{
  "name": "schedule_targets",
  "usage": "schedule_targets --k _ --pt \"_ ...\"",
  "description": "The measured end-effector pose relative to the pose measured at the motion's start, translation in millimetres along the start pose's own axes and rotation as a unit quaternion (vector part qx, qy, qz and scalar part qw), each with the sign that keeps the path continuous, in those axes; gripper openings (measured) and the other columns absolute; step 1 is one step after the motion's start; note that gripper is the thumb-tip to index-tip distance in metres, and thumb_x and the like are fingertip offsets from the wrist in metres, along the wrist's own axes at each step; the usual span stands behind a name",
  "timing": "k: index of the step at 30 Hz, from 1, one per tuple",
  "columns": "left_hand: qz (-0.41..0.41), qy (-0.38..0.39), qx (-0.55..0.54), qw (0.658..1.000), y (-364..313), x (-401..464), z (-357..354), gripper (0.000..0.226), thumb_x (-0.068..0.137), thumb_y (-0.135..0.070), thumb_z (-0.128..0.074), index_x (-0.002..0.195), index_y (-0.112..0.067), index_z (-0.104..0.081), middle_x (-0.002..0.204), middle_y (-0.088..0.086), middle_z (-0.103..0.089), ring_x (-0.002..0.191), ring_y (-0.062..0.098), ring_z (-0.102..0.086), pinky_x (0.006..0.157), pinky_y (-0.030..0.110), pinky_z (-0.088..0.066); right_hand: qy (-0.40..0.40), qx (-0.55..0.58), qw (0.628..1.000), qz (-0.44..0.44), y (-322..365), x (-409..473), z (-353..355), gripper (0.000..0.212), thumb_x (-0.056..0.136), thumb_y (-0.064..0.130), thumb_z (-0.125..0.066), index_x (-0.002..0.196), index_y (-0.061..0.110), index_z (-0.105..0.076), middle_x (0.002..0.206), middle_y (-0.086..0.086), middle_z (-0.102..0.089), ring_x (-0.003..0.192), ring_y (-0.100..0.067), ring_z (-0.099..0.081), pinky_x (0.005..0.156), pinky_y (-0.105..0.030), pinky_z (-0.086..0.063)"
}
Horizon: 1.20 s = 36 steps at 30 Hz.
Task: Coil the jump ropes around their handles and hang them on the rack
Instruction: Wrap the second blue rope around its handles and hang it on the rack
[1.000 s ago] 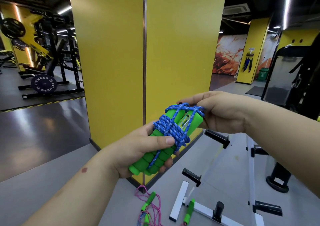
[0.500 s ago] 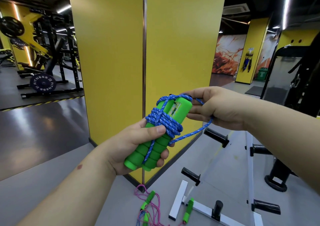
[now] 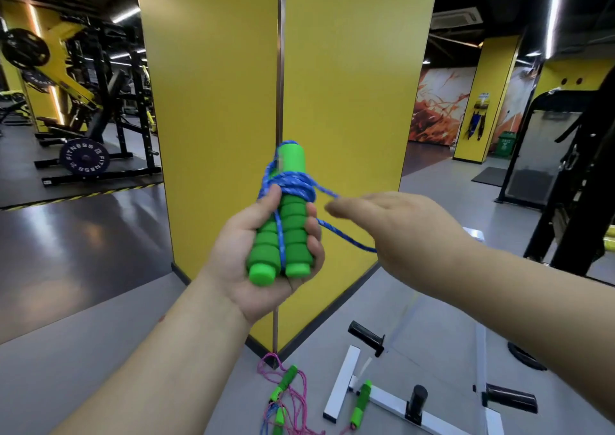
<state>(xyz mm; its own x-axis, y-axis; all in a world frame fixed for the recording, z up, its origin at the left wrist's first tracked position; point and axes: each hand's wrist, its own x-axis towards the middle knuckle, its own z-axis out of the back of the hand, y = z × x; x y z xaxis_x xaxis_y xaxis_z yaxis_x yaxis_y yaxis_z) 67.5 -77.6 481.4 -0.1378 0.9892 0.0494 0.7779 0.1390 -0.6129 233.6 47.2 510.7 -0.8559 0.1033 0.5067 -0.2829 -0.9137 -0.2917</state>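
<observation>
Two green handles point(image 3: 283, 234) stand upright in the left hand point(image 3: 263, 248), fingers curled round them, blue rope point(image 3: 293, 183) wound near their tops. Right hand point(image 3: 396, 231) is spread flat beside them, a loose strand running under it.

This is a commercial gym. A black weight machine point(image 3: 100, 95) stands at the left with round plates, one plate point(image 3: 85, 160) lettered "FITNESS", on grey flooring edged with a yellow-and-black hazard stripe point(image 3: 80, 194). Tall yellow pillars point(image 3: 283, 101), a white storage rack point(image 3: 376, 398) with black pegs on the floor and loose jump ropes point(image 3: 286, 391) with green foam handles fit the same setting.
</observation>
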Motion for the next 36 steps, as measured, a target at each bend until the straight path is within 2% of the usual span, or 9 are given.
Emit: schedule_targets --k 3,8,10,12,16,23,28,31,36 --pt "0.03 -0.052 0.022 0.998 -5 1 -3 0.036 0.093 -0.036 -0.065 0.107 -0.003 -0.069 0.093 0.008 -0.068 0.07 0.019 -0.064 0.058 0.028 -0.055 -0.023 -0.028 0.993 0.109 -2 -8 -2 0.043 0.082 -0.004 -0.037 0.107 0.012 -0.067 0.086 -0.005 -0.07 0.088 -0.031 -0.067 0.065 -0.042 -0.055" --pt "0.077 -0.153 0.159 0.972 1 5 -6 0.024 0.097 -0.033 -0.063 0.096 -0.01 -0.073 0.081 0.007 -0.069 0.064 0.02 -0.062 0.058 0.028 -0.052 -0.077 -0.022 0.971 0.227 22 -5 11 0.035 0.092 -0.003 -0.038 0.097 0.014 -0.069 0.073 0.003 -0.065 0.098 -0.026 -0.062 0.083 -0.038 -0.048" --pt "0.076 -0.16 0.279 0.944 8 5 -7 0.016 0.094 -0.021 -0.062 0.084 -0.012 -0.07 0.074 0.007 -0.066 0.061 0.02 -0.059 0.06 0.029 -0.049 -0.064 0.063 0.981 0.17 33 3 18 0.035 0.079 -0.003 -0.04 0.092 0.017 -0.066 0.076 0.002 -0.066 0.09 -0.024 -0.061 0.074 -0.038 -0.052" --pt "0.046 -0.162 0.399 0.901 17 7 -10 0.018 0.086 -0.02 -0.063 0.1 -0.009 -0.062 0.083 0.011 -0.063 0.062 0.024 -0.06 0.059 0.032 -0.05 -0.029 0.224 0.974 0.032 35 11 25 0.044 0.07 -0.005 -0.038 0.092 0.024 -0.062 0.075 0.007 -0.068 0.08 -0.016 -0.062 0.063 -0.032 -0.052" --pt "0.038 -0.167 0.471 0.865 18 12 -11 0.052 0.078 -0.04 -0.061 0.124 -0.018 -0.049 0.094 0.013 -0.063 0.067 0.028 -0.061 0.065 0.037 -0.05 0.091 0.431 0.889 -0.125 18 15 36 0.046 0.078 -0.015 -0.04 0.096 0.02 -0.063 0.078 0.003 -0.076 0.072 -0.008 -0.065 0.06 -0.022 -0.049" --pt "0.169 -0.063 0.372 0.91 15 14 -8 0.038 0.086 -0.017 -0.033 0.113 -0.008 -0.058 0.087 0.013 -0.056 0.071 0.028 -0.051 0.059 0.027 -0.05 0.16 0.466 0.856 -0.157 2 11 22 0.049 0.083 -0.016 -0.041 0.104 0.021 -0.064 0.092 0.003 -0.078 0.07 -0.016 -0.057 0.067 -0.036 -0.042" --pt "0.139 -0.003 0.408 0.902 28 21 7 0.046 0.091 -0.016 -0.062 0.133 -0.034 -0.053 0.095 0.012 -0.059 0.069 0.027 -0.058 0.072 0.041 -0.048 0.188 0.542 0.797 -0.189 -10 7 13 0.049 0.086 -0.024 -0.043 0.111 0.012 -0.066 0.109 -0.005 -0.076 0.104 -0.011 -0.07 0.088 -0.026 -0.055" --pt "0.109 -0.03 0.441 0.891 32 22 2 0.034 0.1 -0.022 -0.064 0.125 -0.044 -0.057 0.099 0.004 -0.063 0.07 0.018 -0.064 0.061 0.034 -0.056 0.191 0.508 0.818 -0.189 -15 7 10 0.062 0.082 -0.027 -0.035 0.114 0.016 -0.066 0.108 0.001 -0.076 0.11 -0.009 -0.068 0.092 -0.026 -0.053" --pt "0.06 -0.043 0.524 0.849 33 27 4 0.036 0.085 -0.027 -0.082 0.112 -0.044 -0.066 0.075 -0.008 -0.068 0.065 0.012 -0.064 0.053 0.025 -0.048 0.185 0.416 0.878 -0.145 -10 3 9 0.038 0.091 -0.001 -0.06 0.111 0.03 -0.069 0.095 0.013 -0.077 0.095 -0.001 -0.069 0.083 -0.021 -0.056"
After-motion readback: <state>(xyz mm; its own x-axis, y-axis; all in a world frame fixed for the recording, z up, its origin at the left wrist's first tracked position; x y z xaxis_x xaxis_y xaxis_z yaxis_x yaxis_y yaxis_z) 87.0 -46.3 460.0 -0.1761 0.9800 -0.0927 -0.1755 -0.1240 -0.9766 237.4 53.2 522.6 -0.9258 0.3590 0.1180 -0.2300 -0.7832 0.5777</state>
